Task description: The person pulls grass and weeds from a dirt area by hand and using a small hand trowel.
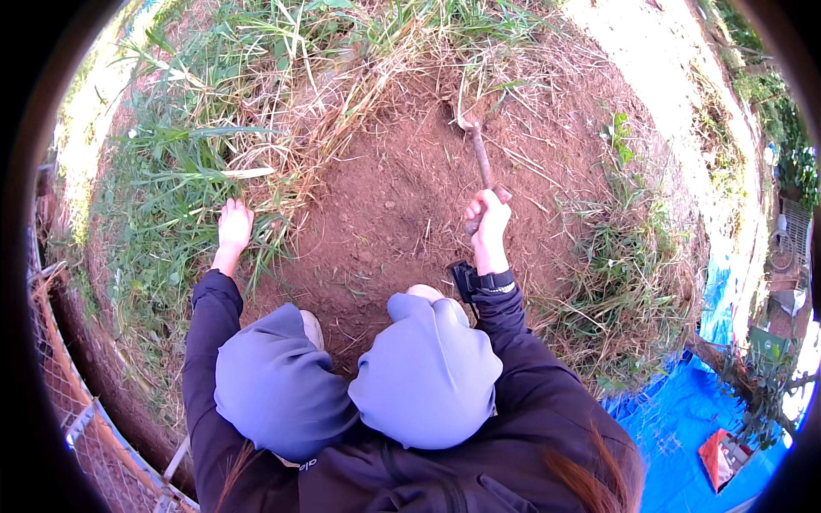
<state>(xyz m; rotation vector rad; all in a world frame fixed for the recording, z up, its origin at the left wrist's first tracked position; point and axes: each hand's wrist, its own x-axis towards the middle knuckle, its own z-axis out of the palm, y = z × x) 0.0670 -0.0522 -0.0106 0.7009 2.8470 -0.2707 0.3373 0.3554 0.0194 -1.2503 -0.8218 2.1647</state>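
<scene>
My right hand [490,218] is closed round the wooden handle of a sickle [481,154]. Its thin curved blade [459,106] points away from me and meets the soil beside some dry stalks. At the left, my left hand [235,224] is down at the edge of a thick patch of green grass [186,173]. Its fingertips are partly lost among the blades, so whether they grip any grass cannot be told. Between the hands lies bare reddish-brown soil [385,211] with bits of straw. My knees are bent in front of me.
Cut, dried grass [346,109] lies along the border of the soil. More grass [616,288] grows on the right. A blue tarp [686,410] spreads at lower right, bearing a red-edged object [721,458]. Wire mesh fencing [96,423] runs along the lower left.
</scene>
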